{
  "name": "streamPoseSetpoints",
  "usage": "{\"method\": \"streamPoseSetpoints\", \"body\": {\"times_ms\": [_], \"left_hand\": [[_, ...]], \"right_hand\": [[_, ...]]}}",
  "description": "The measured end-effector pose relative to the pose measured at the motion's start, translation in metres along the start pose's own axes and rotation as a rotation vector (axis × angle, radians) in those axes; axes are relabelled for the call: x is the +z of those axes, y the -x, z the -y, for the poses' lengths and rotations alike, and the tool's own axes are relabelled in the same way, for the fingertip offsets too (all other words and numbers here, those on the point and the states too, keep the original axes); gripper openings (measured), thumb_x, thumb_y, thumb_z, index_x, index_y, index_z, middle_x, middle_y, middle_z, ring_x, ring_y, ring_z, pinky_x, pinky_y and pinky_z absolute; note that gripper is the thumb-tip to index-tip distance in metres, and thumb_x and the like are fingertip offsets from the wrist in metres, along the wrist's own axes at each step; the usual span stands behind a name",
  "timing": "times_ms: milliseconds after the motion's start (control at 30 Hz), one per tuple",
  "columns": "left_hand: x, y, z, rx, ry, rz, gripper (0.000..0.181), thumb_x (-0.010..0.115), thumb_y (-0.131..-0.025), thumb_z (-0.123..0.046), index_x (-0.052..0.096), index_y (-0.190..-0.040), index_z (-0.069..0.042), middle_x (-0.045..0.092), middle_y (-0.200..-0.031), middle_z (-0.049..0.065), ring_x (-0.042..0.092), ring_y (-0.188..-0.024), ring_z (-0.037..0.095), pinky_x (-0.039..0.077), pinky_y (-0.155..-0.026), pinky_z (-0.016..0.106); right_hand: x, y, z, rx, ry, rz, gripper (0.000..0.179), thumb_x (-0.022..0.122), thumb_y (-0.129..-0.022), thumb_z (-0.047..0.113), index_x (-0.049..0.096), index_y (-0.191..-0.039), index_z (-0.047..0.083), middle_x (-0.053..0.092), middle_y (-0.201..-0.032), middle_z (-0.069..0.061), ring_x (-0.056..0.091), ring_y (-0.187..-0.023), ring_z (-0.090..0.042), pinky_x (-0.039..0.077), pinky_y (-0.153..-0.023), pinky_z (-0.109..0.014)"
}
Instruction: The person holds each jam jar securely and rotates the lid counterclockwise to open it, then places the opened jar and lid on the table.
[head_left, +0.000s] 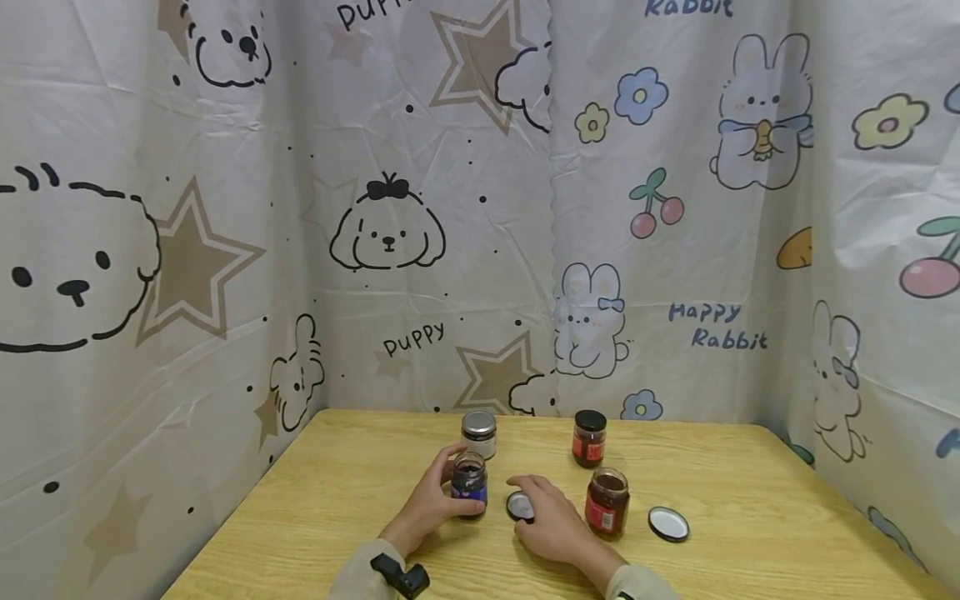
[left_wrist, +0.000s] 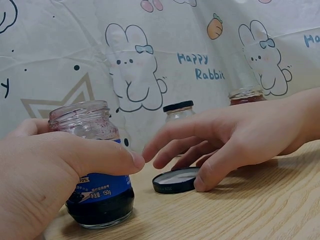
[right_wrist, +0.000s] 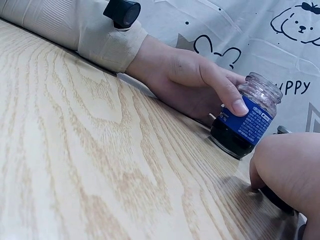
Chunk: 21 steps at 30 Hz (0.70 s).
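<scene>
My left hand (head_left: pixel 433 498) grips an open glass jar (left_wrist: pixel 102 195) with a blue label and dark contents, thumb across the front and fingers round the far side. The jar stands upright on the table, its threaded mouth uncovered. To its right, a dark-rimmed lid (left_wrist: pixel 176 180) lies with its pale inside up. My right hand (head_left: pixel 553 521) is over this lid, thumb at the lid's near edge and the other fingers spread and loosely bent above and beyond it. In the right wrist view the right hand (right_wrist: pixel 292 172) hides most of the lid.
Right of my right hand stands an open red-labelled jar (head_left: pixel 607 504), with another upturned lid (head_left: pixel 668 524) beside it. Farther back are a closed black-lidded jar (head_left: pixel 589 440) and a silver-lidded jar (head_left: pixel 479 434). A printed curtain (head_left: pixel 442 300) surrounds the wooden table (head_left: pixel 300 517).
</scene>
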<state>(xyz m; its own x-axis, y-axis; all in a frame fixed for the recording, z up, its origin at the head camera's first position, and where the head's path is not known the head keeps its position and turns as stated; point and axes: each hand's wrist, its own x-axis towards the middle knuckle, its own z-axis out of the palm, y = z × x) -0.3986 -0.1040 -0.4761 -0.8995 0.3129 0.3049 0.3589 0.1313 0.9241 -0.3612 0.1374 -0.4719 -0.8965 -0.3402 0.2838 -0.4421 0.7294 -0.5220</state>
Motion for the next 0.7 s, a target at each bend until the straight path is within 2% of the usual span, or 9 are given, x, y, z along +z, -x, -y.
{"method": "streamPoseSetpoints", "body": {"times_ms": [500, 700], "left_hand": [[-0.004, -0.001, 0.001, 0.003, 0.001, -0.019, 0.098, 0.091, -0.077, -0.008, 0.036, -0.158, -0.014, 0.059, -0.135, 0.014, 0.052, -0.129, 0.037, 0.033, -0.107, 0.069], [-0.004, -0.001, 0.002, -0.013, 0.012, -0.032, 0.103, 0.091, -0.078, -0.014, 0.029, -0.160, -0.014, 0.057, -0.138, 0.016, 0.047, -0.134, 0.041, 0.026, -0.110, 0.071]], "right_hand": [[-0.008, -0.002, 0.004, -0.041, -0.032, 0.031, 0.063, 0.072, -0.086, 0.010, 0.054, -0.146, 0.011, 0.048, -0.145, -0.019, 0.051, -0.129, -0.044, 0.044, -0.099, -0.066], [-0.011, -0.002, 0.007, -0.033, -0.031, 0.023, 0.063, 0.073, -0.087, 0.012, 0.053, -0.146, 0.012, 0.046, -0.147, -0.021, 0.049, -0.131, -0.043, 0.043, -0.101, -0.065]]}}
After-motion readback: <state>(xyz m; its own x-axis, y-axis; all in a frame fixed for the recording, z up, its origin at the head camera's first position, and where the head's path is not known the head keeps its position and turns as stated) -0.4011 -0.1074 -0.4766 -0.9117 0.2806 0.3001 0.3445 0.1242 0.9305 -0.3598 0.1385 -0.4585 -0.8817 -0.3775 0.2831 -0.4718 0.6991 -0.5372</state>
